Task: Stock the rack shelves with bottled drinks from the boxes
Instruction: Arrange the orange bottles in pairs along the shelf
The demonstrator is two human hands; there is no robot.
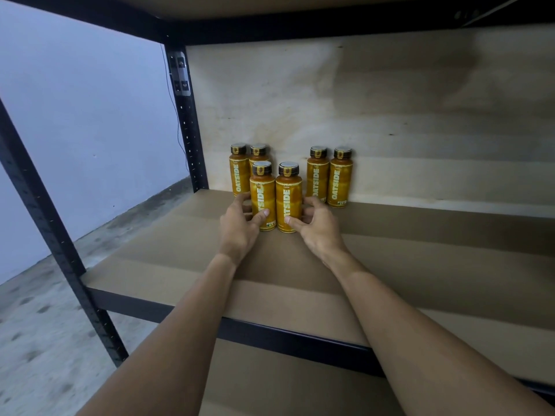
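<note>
Several orange Oatside bottles with dark caps stand upright on the brown shelf board (420, 265). Two stand at the back left (238, 172), two at the back right (339, 181), all against the plywood back panel. In front of them my left hand (240, 226) grips one bottle (262, 193) near its base, thumb across the label. My right hand (318, 226) grips the bottle beside it (288, 196) in the same way. Both held bottles stand on the board, nearly touching each other.
The rack's black uprights (187, 121) and front beam (270, 331) frame the shelf, with another shelf board (300, 7) overhead. A pale wall (90, 115) and grey concrete floor (45, 325) lie to the left. A lower shelf board (285, 385) shows beneath my arms.
</note>
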